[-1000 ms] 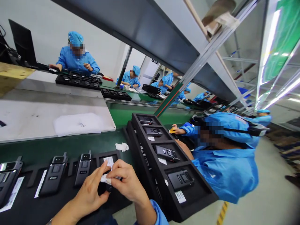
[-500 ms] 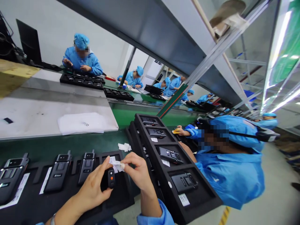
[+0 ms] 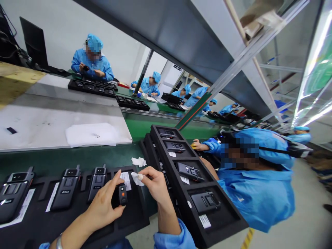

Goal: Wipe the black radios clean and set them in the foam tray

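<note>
My left hand (image 3: 103, 205) grips a black handheld radio (image 3: 121, 195), its side with an orange button facing me, over the right end of a black foam tray (image 3: 77, 221). My right hand (image 3: 154, 185) pinches a small white film or label scrap (image 3: 136, 178) just above and right of the radio. A white label (image 3: 126, 180) lies in the empty tray slot below. Three more radios (image 3: 63, 192) rest in the tray's other slots to the left.
A second black tray (image 3: 220, 221) with several radios stands angled to the right. A co-worker in blue gown and cap (image 3: 256, 186) bends beside it. White scraps (image 3: 138, 161) lie on the green belt. White sheets (image 3: 90, 135) sit on a grey board. Other workers sit across the line.
My right hand has pulled the white scrap off the radio and moved it up and right. The radio's side with the orange button has come into view in my left hand.
</note>
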The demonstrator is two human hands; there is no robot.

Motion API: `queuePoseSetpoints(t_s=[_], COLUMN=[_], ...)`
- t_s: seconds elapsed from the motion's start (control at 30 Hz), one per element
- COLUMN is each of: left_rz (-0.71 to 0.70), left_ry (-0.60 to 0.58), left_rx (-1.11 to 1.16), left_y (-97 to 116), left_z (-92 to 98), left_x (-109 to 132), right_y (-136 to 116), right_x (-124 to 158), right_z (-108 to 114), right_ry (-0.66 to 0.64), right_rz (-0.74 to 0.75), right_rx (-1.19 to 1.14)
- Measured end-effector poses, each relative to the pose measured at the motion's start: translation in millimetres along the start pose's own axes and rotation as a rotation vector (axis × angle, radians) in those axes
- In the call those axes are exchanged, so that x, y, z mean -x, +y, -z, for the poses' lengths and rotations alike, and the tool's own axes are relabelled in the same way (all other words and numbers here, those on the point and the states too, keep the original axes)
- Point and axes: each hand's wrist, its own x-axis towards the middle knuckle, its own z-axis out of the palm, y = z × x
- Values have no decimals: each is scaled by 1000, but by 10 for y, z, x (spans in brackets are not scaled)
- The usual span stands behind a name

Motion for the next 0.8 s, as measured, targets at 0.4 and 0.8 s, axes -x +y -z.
queuePoseSetpoints(t_s=[0.4, 0.8], left_rz=[29, 59], left_ry=[11, 72], left_rx=[-2, 23], left_y=[-25, -41], left_z=[6, -56], left_x=[-18, -39], right_y=[318, 1326], right_x=[12, 655], right_z=[-1, -240], right_ry=[178, 400], right_rz=[23, -189], right_rx=[273, 376])
